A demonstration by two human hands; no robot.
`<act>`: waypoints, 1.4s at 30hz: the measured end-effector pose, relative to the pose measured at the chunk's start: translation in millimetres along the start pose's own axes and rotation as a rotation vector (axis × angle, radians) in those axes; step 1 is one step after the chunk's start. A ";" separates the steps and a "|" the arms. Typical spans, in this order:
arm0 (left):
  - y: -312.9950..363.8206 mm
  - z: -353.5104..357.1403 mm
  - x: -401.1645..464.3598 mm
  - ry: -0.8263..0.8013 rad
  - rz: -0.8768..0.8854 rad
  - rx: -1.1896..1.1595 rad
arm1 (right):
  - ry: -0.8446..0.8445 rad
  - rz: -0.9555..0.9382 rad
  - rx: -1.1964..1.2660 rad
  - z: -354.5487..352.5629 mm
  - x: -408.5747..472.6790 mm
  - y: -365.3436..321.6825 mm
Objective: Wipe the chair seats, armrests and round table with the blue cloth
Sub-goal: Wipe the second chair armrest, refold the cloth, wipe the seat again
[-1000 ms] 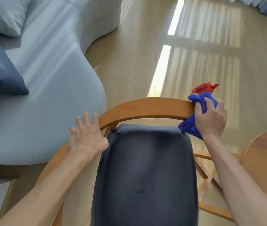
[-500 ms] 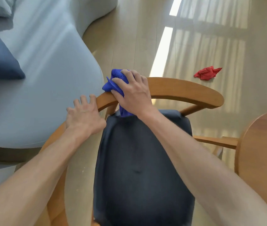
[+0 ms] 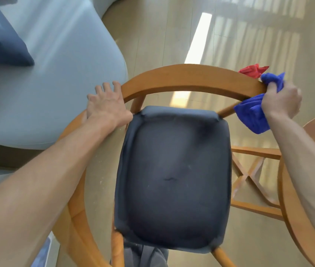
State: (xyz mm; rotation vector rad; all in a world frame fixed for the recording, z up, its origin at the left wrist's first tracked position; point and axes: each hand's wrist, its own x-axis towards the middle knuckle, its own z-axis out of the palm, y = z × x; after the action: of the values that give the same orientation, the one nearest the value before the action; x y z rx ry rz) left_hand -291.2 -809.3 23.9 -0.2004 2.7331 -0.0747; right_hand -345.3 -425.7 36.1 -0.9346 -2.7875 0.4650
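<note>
- Nearest me, the dark chair seat (image 3: 172, 170) is clear of both hands; I can't judge whether it's wiped.
- My left hand (image 3: 106, 106) stays flat, fingers spread, on the left armrest (image 3: 72, 135), holding nothing.
- My right hand (image 3: 279, 101), fist closed around the blue cloth (image 3: 252, 118), has swept from rail centre to the curved rail (image 3: 187, 78)'s right end. That pass looks complete.
- The round table (image 3: 306, 218) waits, untouched, I judge.

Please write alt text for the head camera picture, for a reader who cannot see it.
Seen from above, a person's right hand presses a blue cloth against the right end of a wooden chair's curved armrest, while the left hand lies flat on its left side. Below is the dark seat cushion; a red cloth lies on the floor beyond.
</note>
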 end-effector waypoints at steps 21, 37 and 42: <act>29.5 191.0 -98.1 -0.305 0.332 -0.015 | -0.188 -0.412 -0.182 119.3 -228.9 107.6; 33.4 191.3 -101.3 -0.296 0.301 -0.053 | -0.440 -1.112 -0.059 86.3 -253.6 168.2; 34.6 191.2 -101.0 -0.292 0.278 -0.153 | -0.187 -0.580 -0.148 118.6 -136.1 100.0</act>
State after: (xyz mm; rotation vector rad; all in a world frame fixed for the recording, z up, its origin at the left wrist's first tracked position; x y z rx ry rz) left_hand -128.7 -764.4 -115.8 0.1197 2.4480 0.2248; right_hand -211.7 -461.5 -117.0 -0.0719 -3.1010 0.2667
